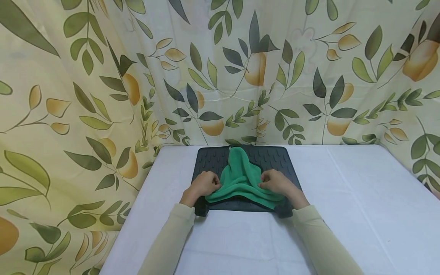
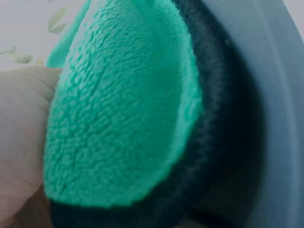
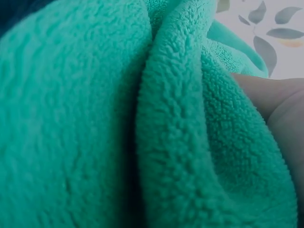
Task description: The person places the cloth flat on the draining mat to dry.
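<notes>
A green fluffy cloth (image 1: 240,173) lies bunched in soft folds over a black ridged mat (image 1: 209,156), its narrow end pointing to the far edge. My left hand (image 1: 205,184) pinches its left side, and my right hand (image 1: 277,182) pinches the right side with curled fingers. In the left wrist view a flap of the cloth (image 2: 123,109) hangs beside the hand and hides the fingertips. Thick folds of the cloth (image 3: 175,123) fill the right wrist view, with part of the right hand (image 3: 285,114) showing behind them.
The mat rests on a table with a white cover (image 1: 343,202). Behind and to the left hangs a curtain (image 1: 233,76) printed with leaves and orange fruit, close against the table's far edge.
</notes>
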Demonstrator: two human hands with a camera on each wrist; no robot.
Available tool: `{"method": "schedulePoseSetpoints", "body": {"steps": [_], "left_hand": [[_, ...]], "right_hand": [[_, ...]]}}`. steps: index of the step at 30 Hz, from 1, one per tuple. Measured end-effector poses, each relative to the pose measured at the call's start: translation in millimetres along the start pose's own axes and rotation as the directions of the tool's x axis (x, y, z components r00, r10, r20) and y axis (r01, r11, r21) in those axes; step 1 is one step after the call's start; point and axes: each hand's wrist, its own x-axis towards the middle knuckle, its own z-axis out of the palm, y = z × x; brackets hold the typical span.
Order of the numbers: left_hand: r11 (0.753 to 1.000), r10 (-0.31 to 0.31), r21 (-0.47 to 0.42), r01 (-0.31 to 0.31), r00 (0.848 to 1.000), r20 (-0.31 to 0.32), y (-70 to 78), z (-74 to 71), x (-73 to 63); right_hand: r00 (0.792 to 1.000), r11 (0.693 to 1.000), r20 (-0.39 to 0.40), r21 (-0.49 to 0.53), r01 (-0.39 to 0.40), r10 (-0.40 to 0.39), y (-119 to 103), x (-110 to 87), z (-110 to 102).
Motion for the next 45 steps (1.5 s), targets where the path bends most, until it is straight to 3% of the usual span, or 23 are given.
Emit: {"method": "schedulePoseSetpoints", "body": {"steps": [9,17,20,26,30,36,45], "left_hand": [[0.999,-0.026,0.034,0.029,0.995,-0.092,-1.7,-4.9,-0.1],[0.986,-0.138,0.062,0.156,0.965,-0.224,-11.7,-21.4,-4.2],[0.983,-0.152,0.067,0.169,0.966,-0.21,-13.7,-23.4,-5.4],[0.994,-0.099,0.035,0.105,0.986,-0.134,-15.2,-18.5,-4.7],[0.995,-0.093,0.007,0.095,0.984,-0.15,-17.9,-13.4,-2.0],[0.989,-0.143,-0.004,0.145,0.973,-0.181,-18.4,-7.8,0.0],[0.99,-0.138,-0.024,0.137,0.985,-0.099,-8.8,-4.3,-1.0]], "right_hand": [[0.995,1.0,-0.101,-0.02,0.003,-0.005,9.0,-0.4,-8.7],[0.976,0.995,-0.198,-0.008,-0.097,0.094,15.1,-8.8,-29.7],[0.98,0.993,-0.158,-0.009,-0.121,0.118,15.0,-10.5,-31.5],[0.995,0.996,-0.038,-0.024,-0.091,0.09,18.4,-9.8,-29.8],[0.993,0.994,-0.047,-0.006,-0.11,0.11,24.8,-10.0,-32.0],[0.986,0.988,-0.073,-0.042,-0.152,0.148,32.7,-14.4,-35.4],[0.977,0.977,-0.052,-0.035,-0.209,0.207,33.3,-15.0,-31.6]]}}
